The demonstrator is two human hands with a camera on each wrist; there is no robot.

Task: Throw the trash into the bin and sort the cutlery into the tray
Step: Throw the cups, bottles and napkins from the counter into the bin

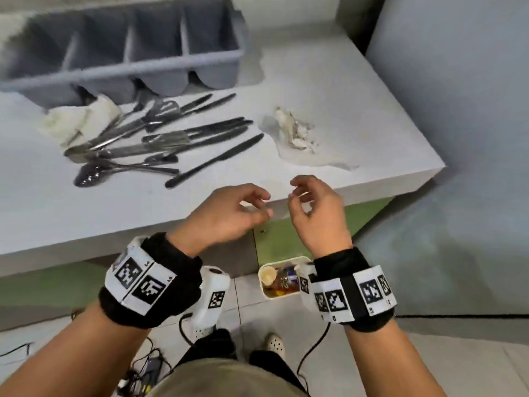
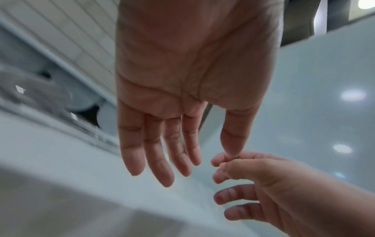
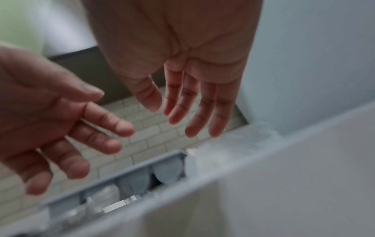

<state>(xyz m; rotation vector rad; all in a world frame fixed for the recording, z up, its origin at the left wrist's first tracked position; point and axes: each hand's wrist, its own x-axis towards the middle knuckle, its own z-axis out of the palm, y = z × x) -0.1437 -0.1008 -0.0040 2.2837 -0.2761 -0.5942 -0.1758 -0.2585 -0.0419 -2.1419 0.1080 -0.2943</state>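
A pile of dark metal cutlery point(image 1: 160, 138) lies on the grey table point(image 1: 343, 90) in front of the grey divided tray point(image 1: 120, 47). A crumpled white napkin point(image 1: 80, 118) rests at the pile's left and a torn tissue point(image 1: 297, 133) lies on a thin wrapper to the right. On the floor below stands a small white bin point(image 1: 279, 277) with trash inside. Both hands hover at the table's front edge, above the bin. My left hand point(image 1: 229, 210) and right hand point(image 1: 312, 207) face each other, fingers relaxed, holding nothing. The wrist views show bare palms point(image 2: 182, 72) point(image 3: 182, 40).
The table's right corner point(image 1: 435, 167) ends near a grey wall. Cables point(image 1: 312, 351) and a white device point(image 1: 209, 299) lie on the tiled floor by my feet. A green panel point(image 1: 286, 239) runs under the table.
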